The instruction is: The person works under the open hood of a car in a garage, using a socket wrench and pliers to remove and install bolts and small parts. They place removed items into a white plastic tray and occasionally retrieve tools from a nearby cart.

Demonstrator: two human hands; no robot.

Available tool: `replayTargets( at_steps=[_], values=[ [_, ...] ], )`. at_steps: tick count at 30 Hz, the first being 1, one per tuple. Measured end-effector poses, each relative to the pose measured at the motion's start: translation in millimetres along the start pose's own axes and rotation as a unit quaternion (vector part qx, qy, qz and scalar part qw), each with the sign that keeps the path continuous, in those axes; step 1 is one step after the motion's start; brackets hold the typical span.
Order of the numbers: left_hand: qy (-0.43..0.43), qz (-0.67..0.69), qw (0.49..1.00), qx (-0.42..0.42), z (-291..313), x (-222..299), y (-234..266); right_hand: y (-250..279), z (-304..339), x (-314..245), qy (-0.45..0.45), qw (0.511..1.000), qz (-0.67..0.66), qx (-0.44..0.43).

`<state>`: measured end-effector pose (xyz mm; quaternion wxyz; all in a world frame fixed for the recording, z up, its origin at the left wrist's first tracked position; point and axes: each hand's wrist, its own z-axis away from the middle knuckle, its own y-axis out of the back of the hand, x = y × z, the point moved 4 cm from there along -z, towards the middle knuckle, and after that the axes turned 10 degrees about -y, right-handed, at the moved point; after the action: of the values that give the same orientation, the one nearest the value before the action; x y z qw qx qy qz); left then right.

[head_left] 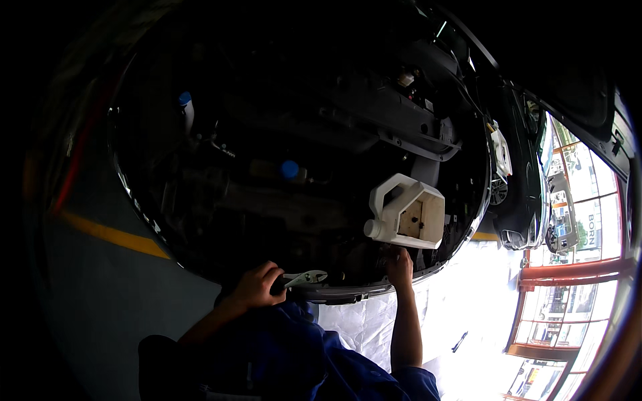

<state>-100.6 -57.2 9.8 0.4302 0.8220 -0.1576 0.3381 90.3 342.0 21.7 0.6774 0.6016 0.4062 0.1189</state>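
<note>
One pair of slip-joint pliers [309, 276] is grasped by the left hand [258, 285] at the near edge of an engine bay [342, 293].
One cut-open white jug [390, 230], with several small dark pieces [413, 220] inside, is placed just beyond the right hand [400, 267]; the fingertips there are lost in shadow, so whether anything is grasped cannot be told. Two blue caps [289, 169] are seen deeper in the bay. Dark lettering [591, 229] is borne by a window at far right.

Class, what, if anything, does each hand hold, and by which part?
The left hand holds metal pliers by the handles. Whether the right hand, near the cut-open white jug, grips anything cannot be told.
</note>
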Motion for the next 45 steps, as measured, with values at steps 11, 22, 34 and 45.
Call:
replayTargets(
  at_steps=[11,22,34,45],
  values=[
    [-0.027,-0.128,0.991,-0.026,-82.4,-54.0,15.4,-10.0,5.9,-10.2,-0.222,0.973,0.054,0.036],
    [-0.091,-0.216,0.970,-0.070,-134.3,-93.0,-10.1,-7.1,7.2,-3.0,-0.144,0.989,0.013,0.043],
    [0.002,-0.058,0.994,0.097,-69.0,-15.3,-31.0,-7.6,0.5,2.9,-0.214,0.976,0.033,-0.001],
    [0.008,-0.143,0.989,0.047,-19.0,-11.3,-24.7,-4.7,5.0,9.9,-0.146,0.985,-0.088,0.026]
  ],
)
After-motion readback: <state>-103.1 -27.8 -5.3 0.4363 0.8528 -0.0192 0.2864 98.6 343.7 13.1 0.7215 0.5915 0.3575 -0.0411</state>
